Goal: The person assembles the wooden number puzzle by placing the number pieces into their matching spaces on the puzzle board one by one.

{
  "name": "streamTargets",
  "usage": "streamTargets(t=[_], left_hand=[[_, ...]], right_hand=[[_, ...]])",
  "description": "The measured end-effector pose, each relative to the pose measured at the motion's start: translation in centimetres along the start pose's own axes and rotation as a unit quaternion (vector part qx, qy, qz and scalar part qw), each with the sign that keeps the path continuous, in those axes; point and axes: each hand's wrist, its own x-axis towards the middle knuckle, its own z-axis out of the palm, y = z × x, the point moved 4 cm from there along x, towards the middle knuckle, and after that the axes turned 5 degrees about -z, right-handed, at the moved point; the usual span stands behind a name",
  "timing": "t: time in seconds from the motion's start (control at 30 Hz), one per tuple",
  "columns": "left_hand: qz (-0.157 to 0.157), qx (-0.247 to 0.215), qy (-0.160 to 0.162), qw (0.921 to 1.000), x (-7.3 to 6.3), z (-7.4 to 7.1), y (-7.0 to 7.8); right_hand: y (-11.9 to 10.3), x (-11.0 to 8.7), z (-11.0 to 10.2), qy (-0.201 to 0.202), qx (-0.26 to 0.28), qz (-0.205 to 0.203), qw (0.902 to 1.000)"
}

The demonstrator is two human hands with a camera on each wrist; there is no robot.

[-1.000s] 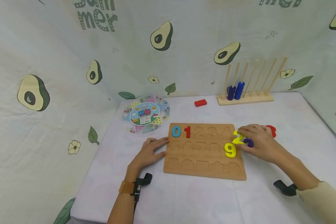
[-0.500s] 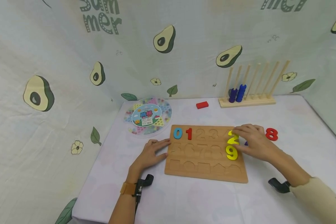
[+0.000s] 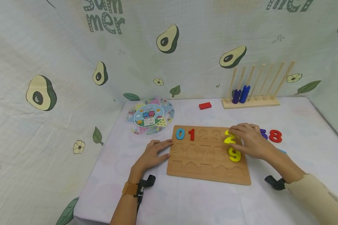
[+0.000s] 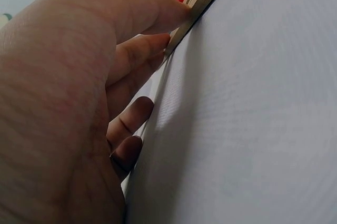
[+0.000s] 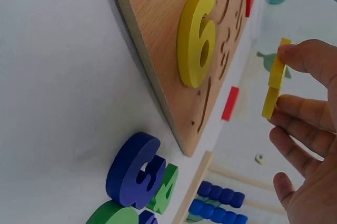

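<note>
Your right hand [image 3: 249, 140] pinches the yellow 2 [image 5: 275, 80] between thumb and fingers, over the end of the wooden board [image 3: 186, 171] nearest that hand. Your left hand [image 3: 150, 154] grips nothing; its extended fingers touch the opposite edge. Any placing would seem to turn on the 2-shaped outline [image 3: 203, 134], between your hands, leftward of the right fingertips. The piece's long axis points roughly away from you, and your right hand is far nearer it. The yellow 9 [image 3: 234, 154] lies just your side of those fingertips. The right wrist view shows the piece edge-on, raised clear of the board, and a green 4 [image 5: 166, 188] that the head view doesn't reveal.
</note>
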Motion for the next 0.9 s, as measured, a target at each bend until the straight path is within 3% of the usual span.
streamTargets(t=[0.2,0.9], left_hand=[[-0.001,0.001,-0.011,0.9999,0.2,0.1,0.1],[-0.001,0.018,-0.008,0.9998,0.2,0.1,-0.3]], right_hand=[[-0.3,0.7,0.5,-0.019,0.009,0.005,0.9998],[-1.3,2.8,1.8,-0.029,0.008,-0.019,0.9994]])
